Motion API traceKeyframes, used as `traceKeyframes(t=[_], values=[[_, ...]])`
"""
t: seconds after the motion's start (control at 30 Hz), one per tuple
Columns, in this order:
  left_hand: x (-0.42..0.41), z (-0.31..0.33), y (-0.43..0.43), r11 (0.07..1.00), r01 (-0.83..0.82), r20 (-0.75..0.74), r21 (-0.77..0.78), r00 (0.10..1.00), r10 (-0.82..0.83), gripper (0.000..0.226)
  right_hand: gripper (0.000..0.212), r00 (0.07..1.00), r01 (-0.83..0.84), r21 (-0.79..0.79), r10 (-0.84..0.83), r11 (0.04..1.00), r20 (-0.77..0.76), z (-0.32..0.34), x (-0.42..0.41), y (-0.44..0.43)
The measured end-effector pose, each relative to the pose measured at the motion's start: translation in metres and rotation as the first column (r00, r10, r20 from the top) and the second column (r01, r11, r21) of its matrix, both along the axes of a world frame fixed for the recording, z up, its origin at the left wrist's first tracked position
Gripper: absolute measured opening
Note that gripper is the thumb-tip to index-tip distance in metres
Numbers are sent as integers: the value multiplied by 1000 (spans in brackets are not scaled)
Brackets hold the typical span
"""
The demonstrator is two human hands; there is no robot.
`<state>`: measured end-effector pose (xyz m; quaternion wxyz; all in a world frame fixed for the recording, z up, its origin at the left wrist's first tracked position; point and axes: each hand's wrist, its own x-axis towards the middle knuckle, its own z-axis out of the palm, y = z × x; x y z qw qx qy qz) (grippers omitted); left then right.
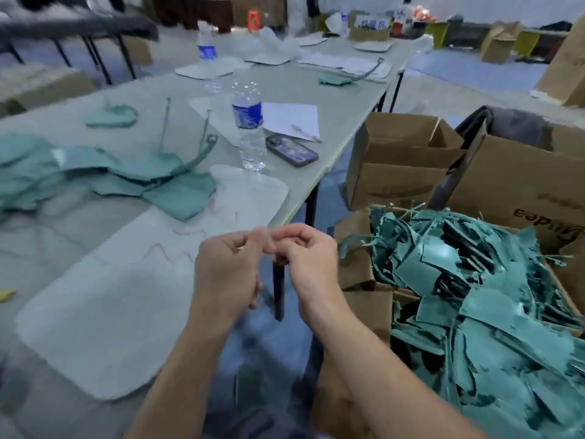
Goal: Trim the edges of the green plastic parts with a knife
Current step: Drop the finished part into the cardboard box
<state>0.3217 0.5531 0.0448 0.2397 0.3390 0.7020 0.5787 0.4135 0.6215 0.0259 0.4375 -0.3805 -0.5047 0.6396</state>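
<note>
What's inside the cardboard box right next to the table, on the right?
The cardboard box is heaped above its rim with green plastic offcuts, flat pieces and thin strips. The heap hides whatever lies deeper and the box's bottom.

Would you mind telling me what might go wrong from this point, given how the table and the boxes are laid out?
1. The cardboard box is heaped above its rim with green offcuts; more could spill to the floor.
2. The water bottle stands upright beside the phone; a knock could tip it onto the phone.
3. Both hands, left hand and right hand, are together off the table edge, and no knife is visible; whatever small thing they may hold could drop.
</note>
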Motion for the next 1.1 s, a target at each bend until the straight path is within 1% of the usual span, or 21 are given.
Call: traceKeyframes(t=[0.07,0.13,0.17,0.23,0.3,0.37,0.43,0.47,0.53,0.57,0.6,0.67,0.77,0.83,0.87,0.93,0.97,1.03,1.07,1.1], values=[[-35,18,-23,993,-108,-41,51,993,110,30,30,991,-127,45,129,991,-40,20,-43,-17],[-72,30,-51,969,-231,-119,91,963,241,29,30,961,-270,112,274,957,-26,33,-86,-39],[-91,34,-67,946,-307,-163,106,933,321,30,30,937,-344,146,349,927,-5,37,-109,-51],[-127,38,-100,878,-468,-251,98,842,477,37,32,878,-478,213,473,852,79,42,-152,-77],[-160,37,-135,785,-614,-314,75,733,603,37,30,816,-578,307,528,756,237,44,-196,-101],[-191,33,-172,672,-739,-359,42,617,700,34,23,731,-679,401,519,615,442,47,-240,-126],[-217,30,-209,561,-827,-393,24,509,766,33,27,641,-765,468,457,442,617,52,-283,-149],[-230,29,-229,509,-860,-407,34,454,793,31,32,606,-795,488,420,361,676,55,-306,-159],[-257,25,-265,411,-910,-429,62,348,834,17,43,566,-824,522,332,221,754,62,-350,-181],[-271,24,-283,372,-926,-427,64,312,849,10,47,564,-825,543,286,157,775,65,-372,-192],[-284,21,-300,346,-937,-417,54,293,860,11,51,566,-822,559,250,104,786,67,-393,-202],[-310,13,-331,315,-949,-401,14,283,871,24,61,568,-818,573,212,44,795,69,-432,-217],[-341,-8,-358,308,-949,-338,-71,313,888,44,77,523,-851,524,156,43,838,61,-485,-229],[-355,-21,-362,358,-929,-249,-92,370,895,54,83,462,-887,459,109,50,880,52,-516,-231],[-359,-27,-362,391,-916,-206,-91,402,892,58,85,410,-912,407,86,50,908,45,-530,-230],[-367,-35,-363,429,-900,-154,-73,435,887,61,77,296,-955,295,47,36,954,29,-547,-229],[-370,-38,-364,429,-901,-154,-69,435,887,62,68,284,-958,283,21,35,959,21,-552,-229],[-372,-41,-366,423,-902,-189,-81,431,882,61,53,342,-937,344,-35,57,939,9,-557,-231],[-372,-42,-366,421,-903,-206,-91,431,879,60,48,370,-927,373,-59,47,927,7,-559,-232],[-373,-43,-366,415,-904,-219,-101,427,877,60,41,390,-920,392,-71,17,918,7,-562,-232]])
